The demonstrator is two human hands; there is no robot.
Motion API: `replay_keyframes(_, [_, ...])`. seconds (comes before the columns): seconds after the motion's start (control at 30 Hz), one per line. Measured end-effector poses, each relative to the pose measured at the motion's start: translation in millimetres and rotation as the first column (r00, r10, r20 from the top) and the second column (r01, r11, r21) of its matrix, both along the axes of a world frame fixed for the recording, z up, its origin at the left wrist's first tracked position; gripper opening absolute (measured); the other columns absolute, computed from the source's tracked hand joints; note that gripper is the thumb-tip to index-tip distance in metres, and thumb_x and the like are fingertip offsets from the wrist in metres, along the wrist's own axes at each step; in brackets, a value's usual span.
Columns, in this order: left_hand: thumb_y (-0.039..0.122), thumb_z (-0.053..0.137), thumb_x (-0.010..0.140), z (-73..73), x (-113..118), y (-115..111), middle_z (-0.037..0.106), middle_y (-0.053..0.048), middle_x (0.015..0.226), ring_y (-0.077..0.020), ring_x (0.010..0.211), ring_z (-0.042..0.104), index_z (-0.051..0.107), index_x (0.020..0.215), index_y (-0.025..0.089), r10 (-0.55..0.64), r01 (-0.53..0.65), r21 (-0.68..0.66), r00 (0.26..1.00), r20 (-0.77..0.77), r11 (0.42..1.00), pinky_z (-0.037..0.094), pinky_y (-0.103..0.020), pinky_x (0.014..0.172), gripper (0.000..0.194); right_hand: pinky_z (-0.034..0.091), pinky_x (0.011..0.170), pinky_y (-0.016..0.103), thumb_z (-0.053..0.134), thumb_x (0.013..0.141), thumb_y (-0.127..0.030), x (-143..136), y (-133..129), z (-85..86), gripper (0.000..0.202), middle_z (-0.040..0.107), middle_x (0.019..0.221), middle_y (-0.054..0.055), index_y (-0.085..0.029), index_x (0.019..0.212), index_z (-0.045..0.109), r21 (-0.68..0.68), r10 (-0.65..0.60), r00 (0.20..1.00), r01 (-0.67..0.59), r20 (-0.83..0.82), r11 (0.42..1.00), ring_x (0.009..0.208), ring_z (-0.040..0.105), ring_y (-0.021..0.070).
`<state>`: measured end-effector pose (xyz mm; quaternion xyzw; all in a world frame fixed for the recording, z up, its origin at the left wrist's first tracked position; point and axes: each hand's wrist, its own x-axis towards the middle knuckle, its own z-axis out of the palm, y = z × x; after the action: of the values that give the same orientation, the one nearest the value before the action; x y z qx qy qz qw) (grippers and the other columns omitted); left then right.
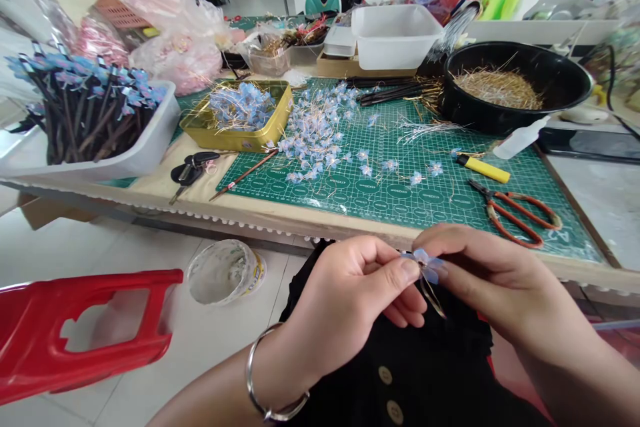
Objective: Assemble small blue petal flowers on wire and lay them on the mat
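Over my lap, in front of the table edge, my left hand (370,280) pinches a small blue artificial flower (423,259) between thumb and forefinger. From the other side, my right hand (480,273) grips the same flower by its petals. Thin gold wires hang below the bloom. Beyond my hands, several loose blue wired flowers (317,130) lie heaped on the green cutting mat (280,190), with a few single ones trailing right. More fill a gold tin (230,139). Orange-handled scissors (520,213) and a yellow utility knife (484,169) rest near my right hand.
At left, a white tub (145,137) holds dark stems tipped with blue flowers. A black bowl (460,97) of gold wires stands at back right, near a white plastic bin (395,37). Below are a red stool (30,340) and a bucket (223,273).
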<state>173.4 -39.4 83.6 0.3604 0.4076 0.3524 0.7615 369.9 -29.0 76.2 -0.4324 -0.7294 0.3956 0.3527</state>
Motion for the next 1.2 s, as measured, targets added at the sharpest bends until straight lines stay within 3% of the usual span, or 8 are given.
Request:
replay_keyframes(0.3, [0.028, 0.066, 0.091, 12.5, 1.4, -9.4, 0.067, 0.002, 0.063, -0.0089, 0.060, 0.063, 0.063, 0.075, 0.017, -0.073, 0.079, 0.053, 0.992, -0.107, 0.995, 0.052, -0.018, 0.060, 0.020, 0.042, 0.059, 0.028, 0.055, 0.088, -0.025, -15.9, 17.7, 3.8, 0.014, 0.062, 0.071, -0.001, -0.023, 0.077, 0.063, 0.111, -0.168, 0.952, 0.143, 0.257, 0.983, 0.067, 0.056, 0.0149])
replay_keyframes(0.57, [0.029, 0.059, 0.096, 18.1, -4.4, -16.3, 0.066, 0.002, 0.066, -0.0100, 0.063, 0.061, 0.063, 0.074, 0.019, -0.057, 0.170, 0.322, 0.942, -0.331, 0.931, 0.047, -0.020, 0.061, 0.025, 0.034, 0.060, 0.031, 0.052, 0.079, -0.016, -24.8, 31.1, -9.5, 0.012, 0.056, 0.069, 0.000, -0.022, 0.070, 0.054, 0.118, -0.235, 0.887, 0.205, 0.398, 0.972, 0.067, 0.049, 0.0172])
replay_keyframes(0.73, [0.031, 0.059, 0.096, 16.5, -12.7, -15.0, 0.065, 0.004, 0.063, -0.0103, 0.059, 0.061, 0.063, 0.080, 0.021, 0.121, 0.018, 0.412, 0.944, -0.308, 0.911, 0.047, -0.020, 0.058, 0.019, 0.037, 0.054, 0.026, 0.053, 0.078, -0.012, -18.4, -1.5, -13.3, 0.017, 0.058, 0.063, -0.003, -0.022, 0.065, 0.057, -0.195, 0.101, 0.916, -0.026, 0.387, 0.980, 0.059, 0.051, 0.0138])
replay_keyframes(0.8, [0.029, 0.061, 0.095, 16.8, -17.8, -11.7, 0.063, 0.005, 0.060, -0.0106, 0.057, 0.058, 0.063, 0.078, 0.022, 0.287, -0.064, 0.530, 0.892, -0.350, 0.845, 0.045, -0.022, 0.056, 0.018, 0.040, 0.052, 0.021, 0.052, 0.078, -0.009, -8.4, -22.8, -14.8, 0.018, 0.059, 0.063, -0.005, -0.022, 0.068, 0.058, -0.322, 0.246, 0.911, -0.136, 0.331, 0.937, 0.059, 0.054, 0.0116])
replay_keyframes(0.9, [0.026, 0.060, 0.093, 17.8, -25.5, -2.7, 0.058, 0.005, 0.058, -0.0119, 0.055, 0.054, 0.063, 0.077, 0.023, 0.513, -0.180, 0.639, 0.768, -0.384, 0.748, 0.043, -0.024, 0.056, 0.017, 0.039, 0.049, 0.019, 0.048, 0.078, -0.007, 16.9, -41.9, -16.0, 0.019, 0.056, 0.064, -0.005, -0.022, 0.068, 0.053, -0.365, 0.230, 0.914, -0.100, 0.333, 0.925, 0.058, 0.054, 0.0109])
replay_keyframes(1.03, [0.034, 0.058, 0.095, 16.6, -22.9, 14.5, 0.061, 0.004, 0.061, -0.0132, 0.059, 0.058, 0.065, 0.076, 0.023, 0.339, 0.058, 0.548, 0.730, -0.593, 0.835, 0.042, -0.025, 0.058, 0.023, 0.050, 0.055, 0.026, 0.048, 0.091, -0.027, 54.7, -17.5, -7.0, 0.023, 0.064, 0.067, -0.001, -0.023, 0.072, 0.061, -0.014, -0.076, 0.838, 0.099, 0.540, 0.995, 0.062, 0.062, 0.0161])
replay_keyframes(1.1, [0.037, 0.056, 0.096, 15.0, -13.8, 22.9, 0.065, 0.002, 0.064, -0.0143, 0.061, 0.059, 0.064, 0.073, 0.022, 0.181, 0.250, 0.462, 0.686, -0.704, 0.851, 0.041, -0.026, 0.060, 0.028, 0.054, 0.067, 0.036, 0.047, 0.092, -0.038, 65.5, 13.5, 1.6, 0.029, 0.074, 0.083, 0.006, -0.023, 0.084, 0.070, 0.229, -0.269, 0.717, 0.155, 0.643, 0.961, 0.074, 0.069, 0.0233])
replay_keyframes(1.2, [0.037, 0.053, 0.096, 13.7, 2.1, 34.7, 0.070, 0.001, 0.070, -0.0141, 0.058, 0.057, 0.062, 0.071, 0.022, 0.034, 0.375, 0.360, 0.651, -0.758, 0.854, 0.037, -0.027, 0.059, 0.030, 0.051, 0.086, 0.045, 0.045, 0.093, -0.033, 66.9, 67.6, 13.8, 0.034, 0.075, 0.110, 0.011, -0.021, 0.105, 0.074, 0.303, -0.339, 0.624, 0.167, 0.704, 0.938, 0.101, 0.069, 0.0313])
